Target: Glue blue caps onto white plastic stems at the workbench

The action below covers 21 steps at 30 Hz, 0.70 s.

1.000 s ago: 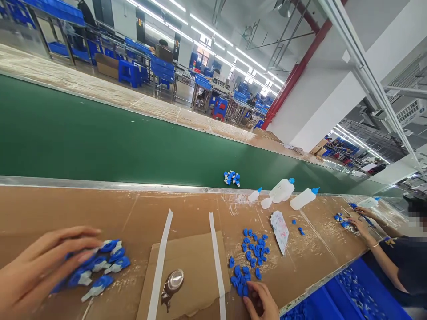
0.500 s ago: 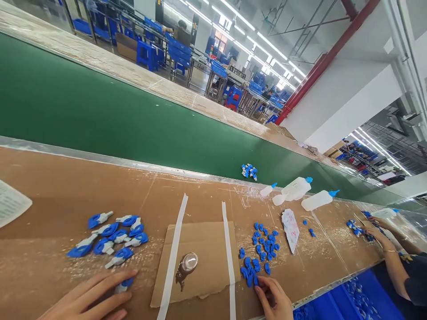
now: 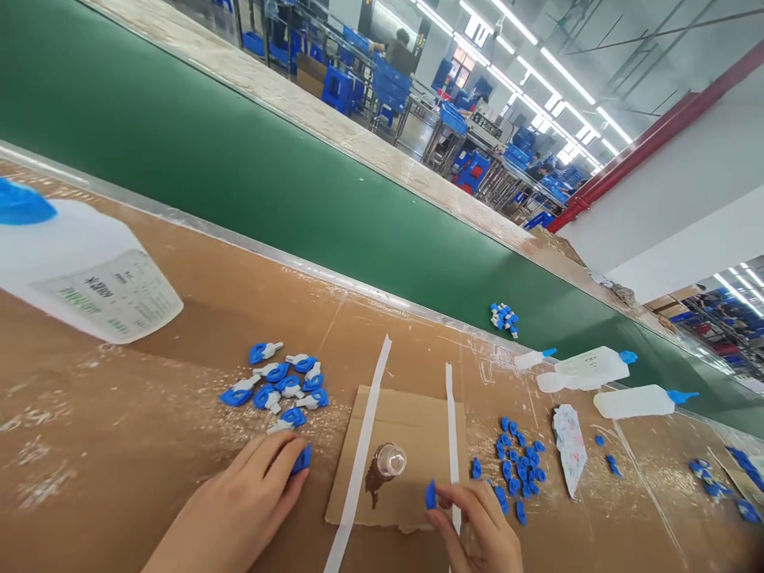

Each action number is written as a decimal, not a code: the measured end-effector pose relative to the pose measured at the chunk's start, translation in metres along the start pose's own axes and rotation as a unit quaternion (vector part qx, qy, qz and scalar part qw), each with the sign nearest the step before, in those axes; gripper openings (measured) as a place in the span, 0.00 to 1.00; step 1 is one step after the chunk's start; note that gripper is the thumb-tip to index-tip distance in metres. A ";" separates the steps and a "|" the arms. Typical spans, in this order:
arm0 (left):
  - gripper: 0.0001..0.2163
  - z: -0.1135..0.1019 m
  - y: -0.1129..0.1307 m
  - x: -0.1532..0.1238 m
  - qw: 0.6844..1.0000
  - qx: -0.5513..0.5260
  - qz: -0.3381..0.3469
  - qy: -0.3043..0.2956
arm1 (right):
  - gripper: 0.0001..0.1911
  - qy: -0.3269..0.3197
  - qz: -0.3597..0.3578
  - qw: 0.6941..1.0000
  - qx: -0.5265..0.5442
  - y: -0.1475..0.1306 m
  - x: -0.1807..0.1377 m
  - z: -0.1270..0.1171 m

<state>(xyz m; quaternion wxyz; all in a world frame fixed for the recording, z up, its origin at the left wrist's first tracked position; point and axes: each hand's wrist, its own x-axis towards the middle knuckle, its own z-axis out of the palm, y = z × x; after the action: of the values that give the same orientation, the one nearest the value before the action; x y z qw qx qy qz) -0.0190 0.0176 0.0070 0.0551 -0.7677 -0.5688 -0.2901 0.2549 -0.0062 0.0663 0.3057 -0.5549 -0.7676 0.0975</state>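
Note:
My left hand [image 3: 254,497] lies on the brown worktop with its fingers closed over a blue-and-white nozzle part [image 3: 302,458], just below a cluster of several similar nozzle parts [image 3: 278,383]. My right hand [image 3: 481,529] pinches a small blue cap [image 3: 430,494] at the near edge of a cardboard sheet [image 3: 411,430]. A small round metal dish [image 3: 390,460] with a brown stain sits on that cardboard. To the right of my right hand lies a pile of small blue caps [image 3: 516,464].
A large white jug with a blue cap [image 3: 72,267] lies at the left. White squeeze bottles [image 3: 588,370] with blue tips and a crumpled wrapper [image 3: 570,446] lie at the right. A green conveyor belt [image 3: 239,183] runs behind, carrying a small cluster of parts [image 3: 504,317].
The view has swung left and down, bringing the jug into sight. My left hand took hold of one nozzle part; my right hand lifted a blue cap from the pile toward the cardboard.

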 end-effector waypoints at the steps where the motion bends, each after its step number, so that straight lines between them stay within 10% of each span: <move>1: 0.19 -0.002 -0.001 0.003 1.000 -0.008 0.009 0.008 | 0.06 -0.042 -0.023 0.999 -0.008 -0.009 0.013 0.004; 5: 0.16 -0.005 -0.004 0.000 0.981 -0.171 -0.096 -0.007 | 0.05 -0.136 -0.059 0.987 -0.060 -0.021 0.045 0.014; 9: 0.11 -0.011 0.006 -0.006 0.877 -0.431 -0.198 -0.079 | 0.05 -0.166 -0.076 0.979 -0.090 -0.017 0.051 0.016; 12: 0.11 -0.012 0.021 -0.008 0.761 -0.586 -0.253 -0.116 | 0.07 -0.172 -0.057 0.980 -0.078 -0.019 0.053 0.016; 17: 0.20 0.000 0.049 -0.005 0.476 -0.774 -0.396 -0.133 | 0.11 -0.104 0.093 0.986 0.089 -0.024 0.051 0.013; 21: 0.23 -0.005 0.065 0.014 0.353 -0.810 -0.456 -0.108 | 0.16 -0.055 0.221 0.937 0.264 -0.026 0.035 0.020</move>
<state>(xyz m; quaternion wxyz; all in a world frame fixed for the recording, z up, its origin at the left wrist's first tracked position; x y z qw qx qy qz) 0.0410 0.0050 0.0344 -0.7958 -0.0881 -0.3216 -0.5054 0.2158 0.0197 0.0753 0.3695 -0.6039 -0.5875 0.3919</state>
